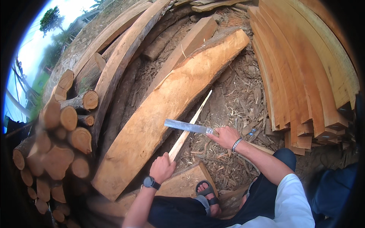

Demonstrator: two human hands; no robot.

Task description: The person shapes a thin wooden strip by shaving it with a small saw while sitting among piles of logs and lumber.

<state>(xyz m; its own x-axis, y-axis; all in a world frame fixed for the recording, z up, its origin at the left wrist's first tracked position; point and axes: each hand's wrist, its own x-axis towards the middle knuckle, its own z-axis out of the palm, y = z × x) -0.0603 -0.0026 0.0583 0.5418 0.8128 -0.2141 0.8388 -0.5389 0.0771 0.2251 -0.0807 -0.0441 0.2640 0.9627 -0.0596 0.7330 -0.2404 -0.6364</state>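
My right hand (225, 137) is closed round the handle of a hand saw (186, 126). The saw's silver blade points left, its toothed edge toward me, and lies across a thin, pale wooden stick (195, 115). Whether the teeth touch the wood I cannot tell. My left hand (162, 168) grips the near end of that stick, which tapers to a point at its far end. Beside the stick on the left lies a broad slab of wood (152, 117) with a smooth orange face and bark along its edge.
Cut logs (80, 139) are piled at the left, end faces toward me. Long sawn planks (300, 72) stack at the right. Bark and wood chips (243, 95) cover the ground. A wooden beam (186, 178) lies by my sandalled foot (207, 193). Further timbers (127, 57) stretch toward the back.
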